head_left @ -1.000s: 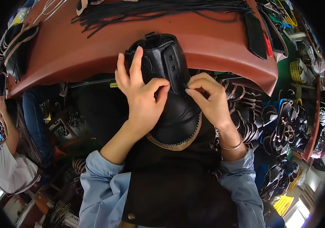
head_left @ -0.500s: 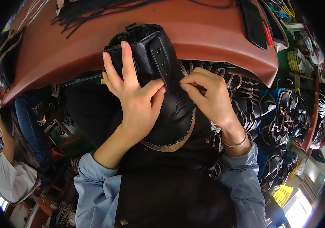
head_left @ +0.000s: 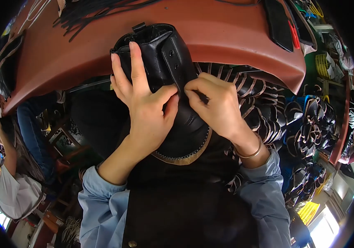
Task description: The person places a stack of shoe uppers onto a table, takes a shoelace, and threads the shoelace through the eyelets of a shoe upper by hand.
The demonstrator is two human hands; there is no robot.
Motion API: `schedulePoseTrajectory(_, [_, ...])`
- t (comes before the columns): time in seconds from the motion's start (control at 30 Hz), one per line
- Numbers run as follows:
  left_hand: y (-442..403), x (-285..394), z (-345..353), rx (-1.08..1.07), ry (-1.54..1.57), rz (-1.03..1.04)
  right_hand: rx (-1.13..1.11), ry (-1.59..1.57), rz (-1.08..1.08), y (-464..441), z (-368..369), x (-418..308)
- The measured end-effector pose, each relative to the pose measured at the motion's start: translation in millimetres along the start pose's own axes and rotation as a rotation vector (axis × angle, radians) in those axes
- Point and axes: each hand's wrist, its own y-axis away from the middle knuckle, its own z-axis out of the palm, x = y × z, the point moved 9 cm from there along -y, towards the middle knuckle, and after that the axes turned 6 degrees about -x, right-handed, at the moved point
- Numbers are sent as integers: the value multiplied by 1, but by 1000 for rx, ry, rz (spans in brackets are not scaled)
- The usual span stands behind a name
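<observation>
A black leather boot upper (head_left: 185,134) lies across my lap, its ankle opening propped against the brown table edge. Zigzag stitching runs along its tan-lined lower rim, and a strip with eyelets (head_left: 173,62) goes down its front. My left hand (head_left: 148,101) grips the upper: two fingers stretch up along the shaft, while thumb and forefinger pinch close to the strip's lower end. On the strip's other side is my right hand (head_left: 216,103), thumb and forefinger pressed together at the lower eyelets. Whatever lies between those fingertips is hidden or too small to make out.
Black laces (head_left: 98,16) lie on the brown table (head_left: 226,31). A black flat piece (head_left: 277,25) and a red-handled object (head_left: 294,35) are at its right. Stacked shoe uppers (head_left: 264,109) fill the space below right. Another person in a white top (head_left: 15,194) is at far left.
My right hand has moved left, in against the eyelet strip close to my left fingertips. The left hand keeps its grip; the view has shifted slightly.
</observation>
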Motion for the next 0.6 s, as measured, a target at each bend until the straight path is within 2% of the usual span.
schedulePoseTrajectory(0.07, [-1,1,3,-5,-10,-11,21,161,-96,-1,4,-9])
schedulePoseTrajectory(0.2, [-3,10,-3,43,-186,44,-28,54,-67,2,-1,4])
schedulePoseTrajectory(0.27, [-10,12,-15,43,-350,87,2,-48,53,11,-8,16])
schedulePoseTrajectory(0.3, [-19,7,-31,63,-441,124,-85,-81,186,16,-8,24])
schedulePoseTrajectory(0.37, [-54,-12,-84,179,-630,194,-84,-76,169,25,-13,27])
schedulePoseTrajectory(0.53, [-98,-32,-112,215,-536,171,-146,-49,168,36,-17,1])
schedulePoseTrajectory(0.6, [-78,-6,-108,188,-374,290,-149,-117,146,45,-18,-9])
